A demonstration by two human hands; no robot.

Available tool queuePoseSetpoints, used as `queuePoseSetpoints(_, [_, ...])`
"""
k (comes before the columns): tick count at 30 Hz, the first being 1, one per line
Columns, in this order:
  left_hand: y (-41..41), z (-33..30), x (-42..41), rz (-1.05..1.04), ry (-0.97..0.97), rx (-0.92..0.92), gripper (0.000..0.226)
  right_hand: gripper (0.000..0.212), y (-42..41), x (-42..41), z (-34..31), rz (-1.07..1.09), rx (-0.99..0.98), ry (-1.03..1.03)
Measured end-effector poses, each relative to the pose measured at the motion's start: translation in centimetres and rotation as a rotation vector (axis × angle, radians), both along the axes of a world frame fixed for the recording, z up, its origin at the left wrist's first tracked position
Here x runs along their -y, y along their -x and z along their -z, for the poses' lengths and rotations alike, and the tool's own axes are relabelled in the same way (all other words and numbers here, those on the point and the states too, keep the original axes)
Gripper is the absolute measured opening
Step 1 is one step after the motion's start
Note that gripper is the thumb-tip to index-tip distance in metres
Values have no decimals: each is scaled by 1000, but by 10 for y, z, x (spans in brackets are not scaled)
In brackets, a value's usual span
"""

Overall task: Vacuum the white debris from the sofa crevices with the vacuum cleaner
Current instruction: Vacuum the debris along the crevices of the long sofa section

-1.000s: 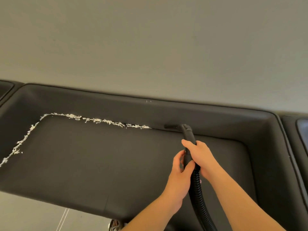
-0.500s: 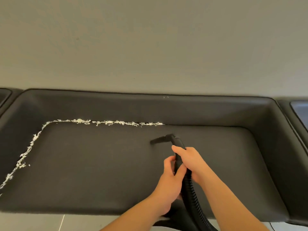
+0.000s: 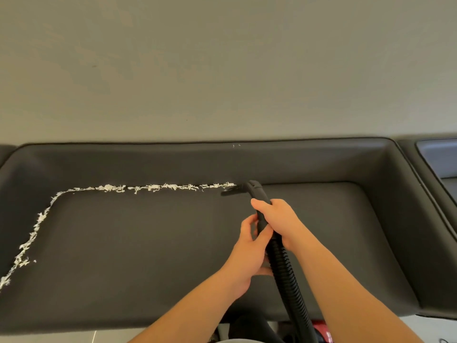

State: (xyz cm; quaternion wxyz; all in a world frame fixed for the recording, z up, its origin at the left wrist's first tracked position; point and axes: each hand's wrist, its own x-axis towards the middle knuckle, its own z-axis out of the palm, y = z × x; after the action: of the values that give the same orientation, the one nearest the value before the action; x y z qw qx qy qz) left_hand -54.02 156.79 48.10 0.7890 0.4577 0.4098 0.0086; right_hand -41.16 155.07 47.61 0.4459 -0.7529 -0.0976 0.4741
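White debris (image 3: 153, 187) lies in the sofa crevice along the back of the seat cushion (image 3: 148, 243), then turns the corner and trails down the left-hand crevice to the frame edge. In the head view, the only one given, the strip right of the nozzle looks bare, so by my reading roughly half the back line and all the left side remain.

The nozzle (image 3: 231, 190) sits at the right-hand end of the debris line, tip pointing left, seemingly just at the crevice. The right hand (image 3: 277, 219) is wrapped around the rigid wand (image 3: 258, 201), and the left hand (image 3: 249, 248) pinches it lower down where the ribbed hose (image 3: 284, 273) starts.

Risks from here, as I judge them:
- The shreds look light and loose; a fast sweep could push them ahead or flick them onto the cushion rather than suck them in.
- If the tip rides above the crevice, pieces wedged deeper would stay.
- The corner at the left needs a change of angle; holding the same wrist line could skip it.
- The hose runs down between both arms and could drag, pulling the nozzle off the seam.
- 2 tiny white flecks (image 3: 236, 145) on the backrest top (image 3: 321, 142) could be missed.
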Motion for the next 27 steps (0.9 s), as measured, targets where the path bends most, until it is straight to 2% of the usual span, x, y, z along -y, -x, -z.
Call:
queuePoseSetpoints(4, [-51, 10, -3, -10, 15, -15, 40, 34, -51, -5, 14, -30, 115, 74])
queuePoseSetpoints(10, [-128, 25, -11, -66, 46, -67, 40, 32, -128, -20, 30, -46, -13, 76])
queuePoseSetpoints(17, [-172, 34, -35, -102, 32, -114, 40, 33, -170, -50, 45, -82, 3, 121])
queuePoseSetpoints(27, [-200, 45, -71, -105, 33, -90, 47, 32, -196, -90, 50, -40, -20, 169])
